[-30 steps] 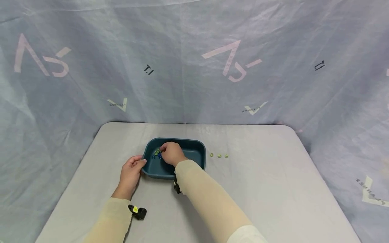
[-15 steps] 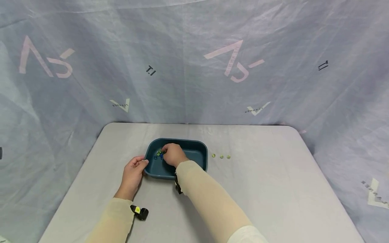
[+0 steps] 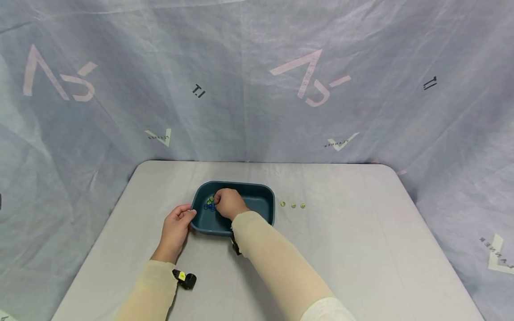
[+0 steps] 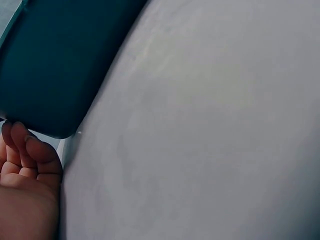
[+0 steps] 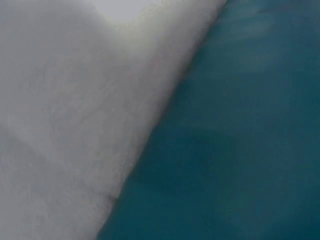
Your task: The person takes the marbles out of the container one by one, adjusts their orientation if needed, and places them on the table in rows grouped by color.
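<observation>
A dark teal rectangular tray [image 3: 257, 207] sits on the table in the head view. My left hand [image 3: 175, 229] holds its left end, thumb at the rim and fingers against the outer wall. Those curled fingers [image 4: 42, 152] also show at the tray's end in the left wrist view. Inside the tray, my right hand [image 3: 230, 204] reaches down among several small glass marbles, blue ones [image 3: 211, 206] and yellow-green ones [image 3: 210, 199]. Its fingertips are partly hidden, so whether they pinch a marble is unclear. The right wrist view has only the tray's outer wall [image 5: 240, 150] and cloth.
Three yellow-green marbles [image 3: 293, 205] lie in a row on the pale cloth-covered table [image 3: 361, 240], just right of the tray. Grey printed fabric [image 3: 241, 89] hangs behind the table and along its sides.
The right hand stays over the marbles with small finger movements, and the blue marbles near its fingertips have shifted slightly. The left hand keeps its place on the tray. The head view has shifted a little.
</observation>
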A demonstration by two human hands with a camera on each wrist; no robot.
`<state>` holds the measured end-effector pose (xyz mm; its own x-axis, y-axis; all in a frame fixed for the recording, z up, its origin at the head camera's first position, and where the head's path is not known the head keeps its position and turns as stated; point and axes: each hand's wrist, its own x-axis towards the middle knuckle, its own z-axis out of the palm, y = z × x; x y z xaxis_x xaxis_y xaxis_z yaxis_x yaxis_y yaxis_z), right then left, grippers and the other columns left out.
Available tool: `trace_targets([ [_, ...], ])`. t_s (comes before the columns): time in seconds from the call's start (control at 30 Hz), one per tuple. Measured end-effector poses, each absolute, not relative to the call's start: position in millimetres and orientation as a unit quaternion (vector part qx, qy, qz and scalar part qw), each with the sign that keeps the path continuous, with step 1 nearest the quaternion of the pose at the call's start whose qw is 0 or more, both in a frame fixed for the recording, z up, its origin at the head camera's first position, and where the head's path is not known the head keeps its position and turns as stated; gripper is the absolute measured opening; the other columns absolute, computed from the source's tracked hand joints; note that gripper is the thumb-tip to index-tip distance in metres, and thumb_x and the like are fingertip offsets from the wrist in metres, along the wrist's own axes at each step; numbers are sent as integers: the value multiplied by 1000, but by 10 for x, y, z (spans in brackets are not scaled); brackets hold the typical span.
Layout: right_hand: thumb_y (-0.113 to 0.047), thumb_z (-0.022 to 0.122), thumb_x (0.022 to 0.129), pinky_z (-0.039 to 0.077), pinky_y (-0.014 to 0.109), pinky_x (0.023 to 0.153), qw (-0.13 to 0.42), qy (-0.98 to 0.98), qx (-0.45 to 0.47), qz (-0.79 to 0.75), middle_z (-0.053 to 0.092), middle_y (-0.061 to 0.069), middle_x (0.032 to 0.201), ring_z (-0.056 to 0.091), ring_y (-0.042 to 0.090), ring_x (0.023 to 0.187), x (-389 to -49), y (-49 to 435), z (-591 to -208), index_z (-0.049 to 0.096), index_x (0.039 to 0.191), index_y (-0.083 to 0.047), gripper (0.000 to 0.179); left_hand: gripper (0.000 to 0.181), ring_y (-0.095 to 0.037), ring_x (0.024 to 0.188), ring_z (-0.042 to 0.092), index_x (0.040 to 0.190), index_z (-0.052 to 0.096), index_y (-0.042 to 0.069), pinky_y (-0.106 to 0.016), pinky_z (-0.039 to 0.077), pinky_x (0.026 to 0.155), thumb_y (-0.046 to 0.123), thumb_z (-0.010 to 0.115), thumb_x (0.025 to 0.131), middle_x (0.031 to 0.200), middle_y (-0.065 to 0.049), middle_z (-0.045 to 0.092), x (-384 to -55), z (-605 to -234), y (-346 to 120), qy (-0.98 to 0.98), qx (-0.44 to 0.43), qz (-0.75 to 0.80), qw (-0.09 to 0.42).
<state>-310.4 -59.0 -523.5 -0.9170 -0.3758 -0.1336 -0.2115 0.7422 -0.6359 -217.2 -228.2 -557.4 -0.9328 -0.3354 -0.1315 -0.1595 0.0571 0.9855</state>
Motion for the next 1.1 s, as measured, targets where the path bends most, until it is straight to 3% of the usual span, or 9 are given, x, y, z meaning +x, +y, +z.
trace_targets([
  [0.2, -11, 74, 95, 48, 28, 71, 125, 926, -168, -314, 63, -6, 85, 56, 13, 75, -3105, -571, -5237, 67, 82, -17, 15, 31, -12, 79, 55, 125, 62, -2, -22, 49, 68, 17, 66, 101, 92, -4, 61, -2182, -5581, -2265, -724, 167, -666, 66],
  [0.5, -16, 71, 98, 50, 29, 73, 134, 928, -167, -306, 64, -4, 90, 57, 12, 77, -3099, -555, -5158, 69, 94, -12, 6, 32, -13, 79, 55, 126, 63, 0, -23, 49, 68, 20, 66, 101, 94, -6, 62, -2214, -5582, -2269, -729, 167, -661, 65],
  [1.1, -16, 70, 100, 50, 29, 68, 112, 882, -171, -425, 62, -4, 89, 59, 13, 75, -2825, -184, -4876, 65, 101, -15, 5, 33, -13, 82, 56, 125, 62, 2, -22, 49, 71, 25, 67, 102, 97, -6, 62, -2184, -5605, -2296, -733, 183, -652, 53],
])
